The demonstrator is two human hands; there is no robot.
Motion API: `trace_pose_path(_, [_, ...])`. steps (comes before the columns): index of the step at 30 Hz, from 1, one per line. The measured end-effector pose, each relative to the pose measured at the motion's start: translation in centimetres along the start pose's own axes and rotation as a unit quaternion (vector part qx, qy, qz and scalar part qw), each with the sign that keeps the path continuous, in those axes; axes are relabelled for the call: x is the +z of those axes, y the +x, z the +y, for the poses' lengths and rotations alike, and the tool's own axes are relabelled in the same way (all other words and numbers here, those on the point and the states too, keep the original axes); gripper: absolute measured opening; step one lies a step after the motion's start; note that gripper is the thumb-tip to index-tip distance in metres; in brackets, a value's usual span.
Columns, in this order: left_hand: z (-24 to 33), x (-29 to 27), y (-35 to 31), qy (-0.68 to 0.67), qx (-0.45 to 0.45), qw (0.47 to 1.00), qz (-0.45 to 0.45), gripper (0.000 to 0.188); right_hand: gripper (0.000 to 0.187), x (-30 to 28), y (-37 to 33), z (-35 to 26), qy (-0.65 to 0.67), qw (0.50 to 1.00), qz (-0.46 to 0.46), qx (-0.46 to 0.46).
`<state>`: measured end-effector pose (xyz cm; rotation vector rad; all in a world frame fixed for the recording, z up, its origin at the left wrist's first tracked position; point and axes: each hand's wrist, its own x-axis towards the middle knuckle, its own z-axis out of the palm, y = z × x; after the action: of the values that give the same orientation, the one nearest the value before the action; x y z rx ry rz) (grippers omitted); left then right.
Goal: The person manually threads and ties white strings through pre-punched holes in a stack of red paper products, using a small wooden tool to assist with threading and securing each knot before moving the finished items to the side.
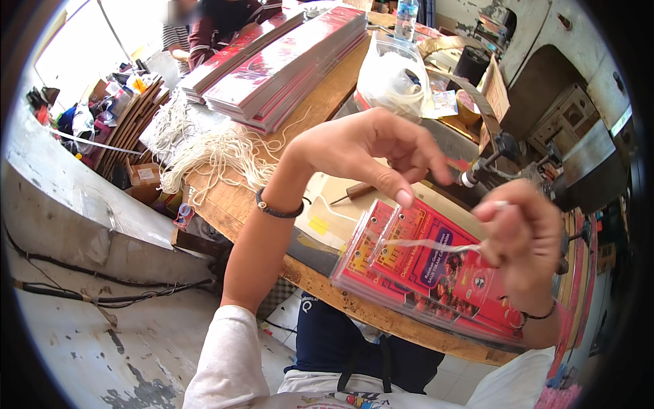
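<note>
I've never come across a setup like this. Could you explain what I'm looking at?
There is no robot: these are a person's bare hands, seen in one picture from a fisheye camera worn on the head. The right hand grips a white cord that stretches across red printed cards. The left hand hovers nearby, with nothing visible in its grip. The wooden table also bears cream cords, an awl-like tool and long red printed panels.
</note>
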<state>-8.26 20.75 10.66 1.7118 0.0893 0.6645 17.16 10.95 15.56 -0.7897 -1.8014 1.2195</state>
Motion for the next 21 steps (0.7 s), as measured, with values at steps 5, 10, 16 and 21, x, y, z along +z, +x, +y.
trace_pose_path(5, [-1.2,0.3,1.2,0.329,-0.187,0.925,-0.014,0.042,0.031,-1.8,-1.6,-3.1,-0.065,0.987,0.072,-0.127])
trace_pose_path(10, [-0.6,1.7,2.0,0.396,-0.3,0.868,-0.016,0.054,0.022,0.4,-0.2,-1.2,-0.154,0.981,-0.003,-0.12])
trace_pose_path(16, [-1.1,1.9,1.0,0.41,-0.271,0.871,-0.022,0.052,0.013,2.1,0.5,1.1,-0.275,0.947,-0.122,-0.11])
trace_pose_path(21, [-1.6,2.3,1.7,0.44,-0.232,0.867,-0.025,0.042,0.014,4.0,-0.2,7.8,-0.321,0.928,-0.098,-0.161])
